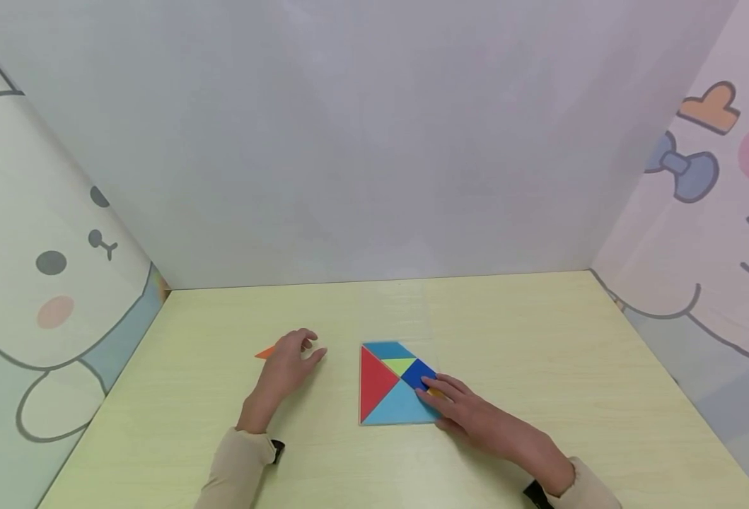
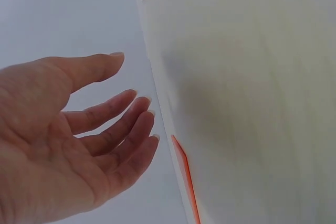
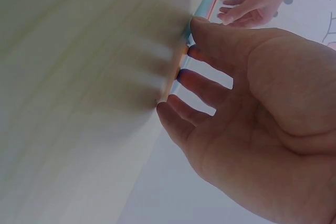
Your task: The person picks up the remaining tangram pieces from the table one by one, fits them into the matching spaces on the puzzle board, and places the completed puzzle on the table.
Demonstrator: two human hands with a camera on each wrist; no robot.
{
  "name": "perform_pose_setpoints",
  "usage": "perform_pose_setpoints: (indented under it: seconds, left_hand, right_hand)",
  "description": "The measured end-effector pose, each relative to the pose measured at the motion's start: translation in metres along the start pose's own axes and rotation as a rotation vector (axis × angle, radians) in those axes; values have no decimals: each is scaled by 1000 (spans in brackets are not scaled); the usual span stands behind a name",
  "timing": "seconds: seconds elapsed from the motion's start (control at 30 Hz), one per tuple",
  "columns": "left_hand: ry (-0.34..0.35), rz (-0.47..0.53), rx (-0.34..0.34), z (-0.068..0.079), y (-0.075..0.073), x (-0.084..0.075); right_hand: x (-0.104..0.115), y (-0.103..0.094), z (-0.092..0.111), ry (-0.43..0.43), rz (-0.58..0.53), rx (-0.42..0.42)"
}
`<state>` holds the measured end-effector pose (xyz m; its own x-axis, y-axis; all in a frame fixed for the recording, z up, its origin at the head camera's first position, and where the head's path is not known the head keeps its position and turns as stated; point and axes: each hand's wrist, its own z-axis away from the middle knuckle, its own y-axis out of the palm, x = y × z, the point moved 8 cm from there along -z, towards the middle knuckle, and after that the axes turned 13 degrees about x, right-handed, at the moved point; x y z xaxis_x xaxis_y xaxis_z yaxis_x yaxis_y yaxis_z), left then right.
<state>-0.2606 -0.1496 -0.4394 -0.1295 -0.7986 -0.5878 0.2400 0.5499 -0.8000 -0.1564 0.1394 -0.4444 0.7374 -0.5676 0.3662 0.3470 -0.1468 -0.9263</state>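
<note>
Flat coloured tangram pieces lie together on the table: a red triangle, a light blue triangle, a teal piece, a yellow-green piece and a dark blue square. My right hand rests its spread fingertips on the right side of this set, partly covering the dark blue square and a yellow-orange piece. My left hand hovers over the table to the left, fingers loosely bent with nothing between them. Partly hidden behind it lies an orange triangle.
The pale wood-grain table meets a plain light wall at the back. Side panels with cartoon prints stand left and right. Dark bands show at both wrists, below beige sleeves.
</note>
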Motion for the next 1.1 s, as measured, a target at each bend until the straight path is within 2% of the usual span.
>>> perform_pose_setpoints:
  seconds: [0.33, 0.57, 0.87, 1.1]
  left_hand:
    - [-17, -16, -11, 4, -10, 17]
    - [-65, -30, -12, 5, -18, 30]
    - [-125, -9, 22, 8, -23, 44]
    - [-136, -25, 28, 7, -25, 53]
  right_hand:
    - [1, 0, 0, -22, 25, -19]
    - [0, 1, 0, -10, 19, -11]
    - [1, 0, 0, -18, 31, -18]
    - [1, 0, 0, 1, 7, 3]
